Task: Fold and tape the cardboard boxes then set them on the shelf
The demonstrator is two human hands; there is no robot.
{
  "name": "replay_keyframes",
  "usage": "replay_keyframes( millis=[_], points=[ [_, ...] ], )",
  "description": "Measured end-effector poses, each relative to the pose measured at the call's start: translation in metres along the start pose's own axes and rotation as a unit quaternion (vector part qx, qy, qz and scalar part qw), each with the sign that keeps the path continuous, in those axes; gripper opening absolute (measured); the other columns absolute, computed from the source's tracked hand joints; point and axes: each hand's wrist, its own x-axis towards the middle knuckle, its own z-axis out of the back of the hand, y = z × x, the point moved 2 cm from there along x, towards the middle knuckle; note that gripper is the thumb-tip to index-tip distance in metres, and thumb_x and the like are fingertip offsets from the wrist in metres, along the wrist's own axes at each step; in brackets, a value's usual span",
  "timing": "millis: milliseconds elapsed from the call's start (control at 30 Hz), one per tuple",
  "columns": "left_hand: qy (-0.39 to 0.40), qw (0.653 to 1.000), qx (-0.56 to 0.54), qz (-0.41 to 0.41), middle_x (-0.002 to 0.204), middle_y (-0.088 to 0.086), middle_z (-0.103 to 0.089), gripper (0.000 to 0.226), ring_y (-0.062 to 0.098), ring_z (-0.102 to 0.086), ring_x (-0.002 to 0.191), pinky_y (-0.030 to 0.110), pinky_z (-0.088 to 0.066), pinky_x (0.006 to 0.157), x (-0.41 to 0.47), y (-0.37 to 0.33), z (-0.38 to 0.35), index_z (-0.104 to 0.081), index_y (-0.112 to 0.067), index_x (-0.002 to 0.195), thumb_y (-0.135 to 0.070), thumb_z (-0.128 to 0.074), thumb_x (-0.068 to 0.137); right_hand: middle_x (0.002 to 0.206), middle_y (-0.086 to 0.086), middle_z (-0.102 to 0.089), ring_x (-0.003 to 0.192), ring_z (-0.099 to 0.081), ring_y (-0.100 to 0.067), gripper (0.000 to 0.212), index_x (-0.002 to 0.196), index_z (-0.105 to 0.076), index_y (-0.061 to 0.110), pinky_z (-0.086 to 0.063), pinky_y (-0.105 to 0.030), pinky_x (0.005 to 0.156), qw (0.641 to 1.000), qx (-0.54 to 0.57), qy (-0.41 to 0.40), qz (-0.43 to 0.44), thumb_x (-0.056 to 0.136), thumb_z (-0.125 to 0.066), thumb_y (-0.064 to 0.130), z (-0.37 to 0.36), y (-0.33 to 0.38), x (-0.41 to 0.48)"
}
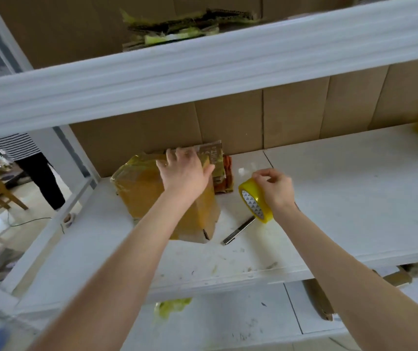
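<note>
Our box [152, 196] sits on the shelf [329, 198], folded and largely taped, our left hand [185, 173] pressing its top with fingers spread, our right hand [277, 190] with fingers curled round the tape [254, 202], so taping seems nearly finished.

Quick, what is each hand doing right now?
Left hand: open, pressing on the cardboard box.
Right hand: closed around the tape roll.
</note>
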Motion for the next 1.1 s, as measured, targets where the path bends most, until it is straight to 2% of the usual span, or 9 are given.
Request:
replay_keyframes(
  millis=[67, 200, 367, 633, 733, 800, 867, 1000, 1100],
  points=[
    [0.074, 0.997, -0.001, 0.006, 0.155, 0.015, -0.023, 0.067, 0.039, -0.019, 0.142, 0.060, -0.021, 0.112, 0.000, 0.001, -0.010, -0.023, -0.014, 0.150, -0.056, -0.028, 0.097, 0.074, 0.015, -0.061, 0.073, -0.059, -0.012, 0.019, 0.067, -0.064, 0.036, -0.045, -0.025, 0.061, 1.000, -0.001, 0.003, 0.006, 0.084, -0.065, 0.031, -0.011, 0.007, -0.002],
    [0.051, 0.998, -0.032, -0.035, 0.156, 0.015, -0.021, 0.060, 0.040, -0.015, 0.143, 0.060, -0.017, 0.114, -0.013, 0.002, -0.017, -0.020, -0.012, 0.150, -0.042, -0.035, 0.100, 0.075, 0.014, -0.062, 0.074, -0.059, -0.012, 0.017, 0.067, -0.064, 0.037, -0.051, -0.028, 0.065, 1.000, 0.002, -0.001, 0.010, 0.083, -0.063, 0.032, -0.019, 0.007, -0.005],
    [0.048, 0.991, -0.056, -0.113, 0.158, 0.012, -0.014, 0.057, 0.038, -0.011, 0.145, 0.055, -0.016, 0.116, -0.031, 0.017, -0.012, -0.017, -0.014, 0.150, -0.034, -0.037, 0.101, 0.074, 0.011, -0.060, 0.072, -0.058, -0.012, 0.017, 0.070, -0.062, 0.037, -0.046, -0.026, 0.060, 1.000, 0.004, -0.002, 0.005, 0.086, -0.062, 0.032, -0.024, 0.005, -0.011],
    [0.085, 0.956, -0.119, -0.254, 0.155, -0.015, -0.018, 0.059, 0.008, -0.014, 0.144, 0.043, -0.020, 0.118, -0.045, 0.063, 0.001, -0.022, -0.036, 0.148, -0.029, -0.050, 0.097, 0.081, 0.008, -0.062, 0.081, -0.060, -0.019, 0.003, 0.086, -0.065, 0.034, -0.053, -0.031, 0.070, 0.999, 0.022, 0.020, 0.033, 0.089, -0.063, 0.033, -0.031, 0.021, -0.017],
    [0.061, 0.955, -0.215, -0.193, 0.156, -0.013, -0.019, 0.072, 0.007, -0.019, 0.141, 0.048, -0.030, 0.114, -0.059, 0.085, 0.000, -0.022, -0.044, 0.144, -0.035, -0.065, 0.086, 0.084, 0.007, -0.064, 0.084, -0.061, -0.018, 0.004, 0.082, -0.065, 0.034, -0.054, -0.033, 0.073, 0.998, 0.029, 0.026, 0.044, 0.087, -0.064, 0.034, -0.038, 0.029, -0.022],
    [0.034, 0.963, -0.258, -0.075, 0.159, -0.004, -0.012, 0.088, 0.020, -0.019, 0.144, 0.051, -0.032, 0.111, -0.070, 0.094, -0.008, -0.021, -0.045, 0.146, -0.055, -0.068, 0.073, 0.079, 0.012, -0.062, 0.084, -0.062, -0.018, 0.010, 0.077, -0.063, 0.035, -0.055, -0.033, 0.075, 0.997, 0.042, 0.037, 0.044, 0.086, -0.066, 0.034, -0.045, 0.034, -0.028],
    [0.024, 0.943, -0.332, 0.012, 0.159, 0.002, -0.013, 0.090, 0.027, -0.024, 0.142, 0.048, -0.034, 0.111, -0.078, 0.097, -0.017, -0.030, -0.043, 0.144, -0.063, -0.067, 0.064, 0.077, 0.014, -0.061, 0.084, -0.062, -0.017, 0.014, 0.074, -0.063, 0.036, -0.053, -0.030, 0.074, 0.996, 0.056, 0.056, 0.048, 0.086, -0.068, 0.031, -0.052, 0.038, -0.034],
    [-0.017, 0.933, -0.358, -0.037, 0.155, -0.003, -0.028, 0.069, 0.020, -0.034, 0.137, 0.037, -0.036, 0.108, -0.076, 0.097, -0.019, -0.046, -0.037, 0.138, -0.044, -0.073, 0.076, 0.081, 0.011, -0.063, 0.090, -0.063, -0.019, 0.015, 0.073, -0.063, 0.035, -0.055, -0.034, 0.081, 0.994, 0.068, 0.065, 0.052, 0.085, -0.069, 0.028, -0.053, 0.044, -0.044],
    [0.004, 0.930, -0.352, -0.105, 0.151, -0.008, -0.034, 0.062, 0.012, -0.037, 0.133, 0.022, -0.035, 0.101, -0.068, 0.094, -0.017, -0.047, -0.032, 0.138, -0.035, -0.071, 0.081, 0.084, 0.006, -0.065, 0.091, -0.063, -0.021, 0.011, 0.076, -0.064, 0.033, -0.055, -0.038, 0.083, 0.996, 0.058, 0.040, 0.054, 0.085, -0.067, 0.029, -0.042, 0.044, -0.043]
  ],
)
